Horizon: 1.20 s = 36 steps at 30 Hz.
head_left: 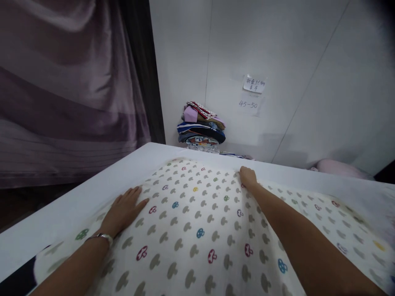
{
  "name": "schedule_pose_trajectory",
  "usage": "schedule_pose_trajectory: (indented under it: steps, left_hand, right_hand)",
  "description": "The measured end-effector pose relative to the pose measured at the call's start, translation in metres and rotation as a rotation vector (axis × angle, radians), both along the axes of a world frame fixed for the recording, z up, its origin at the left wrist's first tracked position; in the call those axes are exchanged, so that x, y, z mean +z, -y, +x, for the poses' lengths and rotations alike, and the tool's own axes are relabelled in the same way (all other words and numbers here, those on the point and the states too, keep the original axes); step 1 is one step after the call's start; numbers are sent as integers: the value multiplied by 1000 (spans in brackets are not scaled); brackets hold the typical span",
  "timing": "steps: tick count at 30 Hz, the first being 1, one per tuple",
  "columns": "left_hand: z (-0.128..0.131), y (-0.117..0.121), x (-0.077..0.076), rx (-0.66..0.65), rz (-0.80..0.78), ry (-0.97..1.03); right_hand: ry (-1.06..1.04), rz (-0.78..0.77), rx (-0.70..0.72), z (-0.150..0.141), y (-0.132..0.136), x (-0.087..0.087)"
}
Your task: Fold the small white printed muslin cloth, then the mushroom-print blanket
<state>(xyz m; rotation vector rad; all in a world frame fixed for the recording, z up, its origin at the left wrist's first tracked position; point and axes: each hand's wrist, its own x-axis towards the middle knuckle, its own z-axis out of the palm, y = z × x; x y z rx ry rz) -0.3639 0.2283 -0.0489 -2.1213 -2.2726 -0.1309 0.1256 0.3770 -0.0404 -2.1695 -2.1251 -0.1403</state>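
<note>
A white cloth with small mushroom prints (197, 222) lies spread over a white table (77, 201). My left hand (125, 209) rests flat on the cloth's left side, fingers stretched out, with a metal bracelet at the wrist. My right hand (247, 177) reaches to the cloth's far edge, its fingers curled down over or onto that edge; whether it pinches the fabric is not visible.
A stack of folded clothes (200, 127) sits against the white wall beyond the table. A handwritten paper note (254, 85) is stuck on the wall. A purple curtain (68, 90) hangs at left. A pink bundle (339, 167) lies at far right.
</note>
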Motion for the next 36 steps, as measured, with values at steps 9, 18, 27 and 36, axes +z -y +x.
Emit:
schedule_pose_trajectory:
  steps: [9, 18, 27, 36]
  left_hand:
    - [1, 2, 1, 3, -15, -11]
    - [0, 3, -2, -16, 54, 12]
    - [3, 4, 2, 14, -14, -1]
    - [2, 3, -2, 2, 23, 9]
  right_hand:
    - [-25, -60, 43, -5, -6, -4]
    - [-74, -83, 116, -19, -15, -1]
    - [-99, -107, 153, -42, -27, 0]
    - [-43, -17, 87, -54, -24, -5]
